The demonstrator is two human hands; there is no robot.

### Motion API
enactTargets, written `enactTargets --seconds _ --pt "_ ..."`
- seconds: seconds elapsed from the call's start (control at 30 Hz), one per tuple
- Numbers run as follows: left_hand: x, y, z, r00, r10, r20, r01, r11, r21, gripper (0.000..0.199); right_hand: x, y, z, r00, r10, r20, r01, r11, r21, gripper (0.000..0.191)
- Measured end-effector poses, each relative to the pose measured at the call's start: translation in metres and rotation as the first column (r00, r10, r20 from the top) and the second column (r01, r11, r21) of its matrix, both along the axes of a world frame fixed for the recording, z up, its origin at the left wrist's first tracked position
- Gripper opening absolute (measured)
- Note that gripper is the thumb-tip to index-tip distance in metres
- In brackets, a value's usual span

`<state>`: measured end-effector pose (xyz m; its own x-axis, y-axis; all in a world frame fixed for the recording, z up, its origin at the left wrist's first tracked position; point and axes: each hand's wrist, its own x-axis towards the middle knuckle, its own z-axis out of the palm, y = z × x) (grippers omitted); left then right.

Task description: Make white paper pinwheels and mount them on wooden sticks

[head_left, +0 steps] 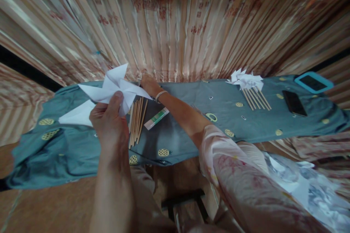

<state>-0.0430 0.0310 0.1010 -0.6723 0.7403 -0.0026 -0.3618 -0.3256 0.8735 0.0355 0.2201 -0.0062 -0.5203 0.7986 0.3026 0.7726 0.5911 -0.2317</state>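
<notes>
My left hand [111, 113] pinches a white paper pinwheel [116, 83] at its centre, thumb on top, raised over the left part of the cloth. Beneath and left of it lies another white folded paper [78, 114]. My right hand [149, 85] reaches to the far edge of the table, behind the sticks; its fingers are bent down, and what they hold, if anything, is too small to tell. Several thin wooden sticks [138, 120] lie side by side between my arms. A green and white glue tube [156, 118] rests right of the sticks, below my right wrist.
On the blue-green cloth [186, 149], finished pinwheels on sticks [247, 82] lie at the right. Beyond them are a black phone [294, 103] and a blue-framed device [314, 82]. A green tape ring [211, 117] sits near my right forearm. A curtain [175, 25] hangs behind.
</notes>
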Motion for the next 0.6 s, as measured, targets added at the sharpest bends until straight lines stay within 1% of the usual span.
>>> enactTargets --seconds 0.1,0.2,0.27,0.33,0.43,0.6 --pt "0.002 0.0 0.003 1.0 0.011 0.021 -0.01 1.0 -0.026 0.035 -0.003 -0.003 0.002 0.998 -0.06 0.03 0.06 0.998 -0.018 0.015" --pt "0.002 0.0 0.004 0.999 0.018 0.04 -0.017 1.0 -0.023 0.031 -0.004 -0.004 0.004 0.997 -0.062 0.047 0.064 0.997 -0.032 0.022" --pt "0.001 0.0 0.004 0.999 0.016 0.048 -0.015 1.0 -0.005 0.032 -0.003 -0.005 0.006 0.997 -0.053 0.056 0.056 0.997 -0.044 0.026" --pt "0.0 0.0 0.003 0.999 0.017 0.049 -0.017 1.0 0.007 0.032 -0.001 -0.007 0.009 0.998 -0.035 0.06 0.038 0.998 -0.054 0.024" --pt "-0.001 0.0 0.001 1.0 0.009 0.03 -0.009 1.0 0.004 0.032 0.003 -0.011 0.015 0.998 -0.003 0.062 0.007 0.997 -0.07 0.015" --pt "0.0 0.001 -0.001 1.0 0.012 0.022 -0.012 1.0 -0.007 0.033 0.002 -0.016 0.02 0.997 -0.005 0.075 0.013 0.994 -0.11 0.017"
